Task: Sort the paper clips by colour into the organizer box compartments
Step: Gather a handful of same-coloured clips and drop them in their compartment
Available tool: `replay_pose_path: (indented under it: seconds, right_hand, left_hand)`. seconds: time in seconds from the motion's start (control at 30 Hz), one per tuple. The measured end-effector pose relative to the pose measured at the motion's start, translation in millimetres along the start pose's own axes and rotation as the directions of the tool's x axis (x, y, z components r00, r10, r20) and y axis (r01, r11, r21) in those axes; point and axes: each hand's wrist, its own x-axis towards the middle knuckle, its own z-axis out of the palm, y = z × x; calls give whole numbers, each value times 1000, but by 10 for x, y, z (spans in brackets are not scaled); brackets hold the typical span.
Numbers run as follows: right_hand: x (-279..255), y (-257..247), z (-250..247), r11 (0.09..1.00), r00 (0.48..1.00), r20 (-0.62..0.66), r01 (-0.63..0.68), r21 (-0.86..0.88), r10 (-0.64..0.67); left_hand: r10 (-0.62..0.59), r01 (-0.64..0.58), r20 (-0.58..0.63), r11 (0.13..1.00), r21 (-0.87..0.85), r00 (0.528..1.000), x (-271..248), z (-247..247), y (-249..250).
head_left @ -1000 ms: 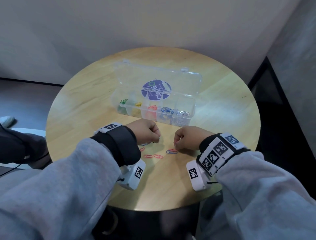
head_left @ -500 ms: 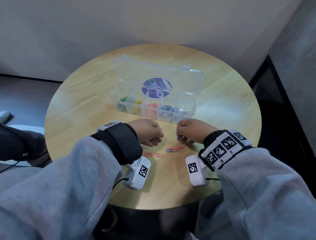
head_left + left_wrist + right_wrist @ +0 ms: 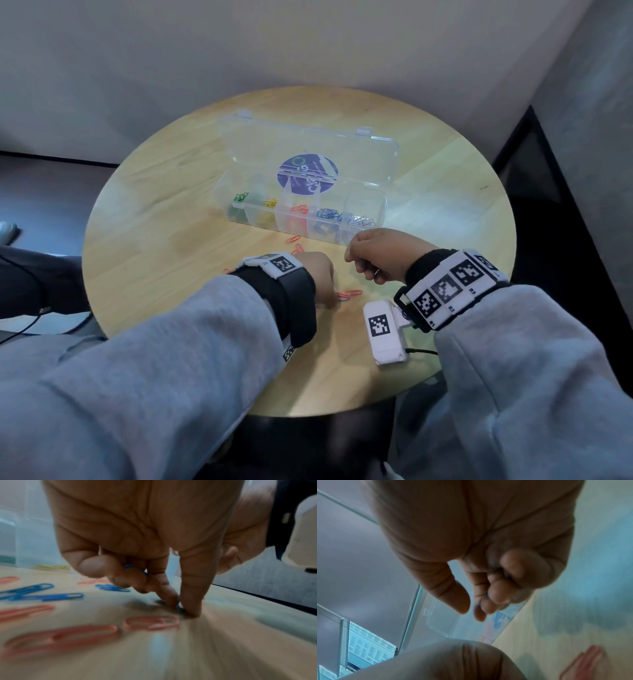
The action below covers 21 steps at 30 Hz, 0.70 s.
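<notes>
The clear organizer box [image 3: 254,220] stands open mid-table, its compartments holding green [image 3: 240,197], yellow [image 3: 270,204], red [image 3: 299,209], blue [image 3: 329,215] and silver clips [image 3: 363,221]. My left hand [image 3: 329,303] [image 3: 181,608] reaches down to the table and pinches a blue clip [image 3: 179,607] between thumb and forefinger, with another blue clip [image 3: 135,569] tucked under its curled fingers. My right hand [image 3: 354,262] [image 3: 471,609] hovers by the box's front right corner, fingers curled, with bits of blue [image 3: 486,592] showing between them. Loose red clips [image 3: 349,293] and blue clips [image 3: 44,596] lie around the left hand.
The round wooden table [image 3: 171,240] has its near edge just under my forearms. Two more red clips [image 3: 294,238] lie close to the box front. The box lid [image 3: 370,154] lies back, with a round purple sticker. A wall corner stands behind the table.
My right hand has lifted off the table and moved forward toward the box. My left hand has shifted right and down onto the blue clip beside the red ones.
</notes>
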Motion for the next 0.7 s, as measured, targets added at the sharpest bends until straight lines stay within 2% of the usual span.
replay_pose_path:
  seconds: [0.2, 0.33, 0.43, 0.5, 0.6, 0.7]
  right_hand:
    - [22, -55, 45, 998, 999, 22, 40, -53, -39]
    - [72, -119, 120, 994, 998, 34, 60, -89, -57]
    - [85, -179, 214, 985, 996, 41, 79, -152, -74]
    - [101, -215, 280, 976, 995, 56, 86, -200, -77]
    - [129, -260, 368, 948, 995, 66, 95, -303, -79]
    - [158, -298, 437, 893, 994, 7, 99, -439, -107]
  left_hand:
    - [2, -3, 30, 1000, 25, 1000, -5, -56, -99]
    - [28, -26, 39, 998, -51, 999, -27, -210, -293]
    - [51, -41, 46, 979, -201, 998, -72, -298, -449]
    - [60, -44, 31, 930, -366, 998, -115, -355, -603]
    - [53, -49, -11, 795, -605, 999, -148, -452, -891]
    - [3, -44, -56, 662, -748, 998, -163, -526, -1085]
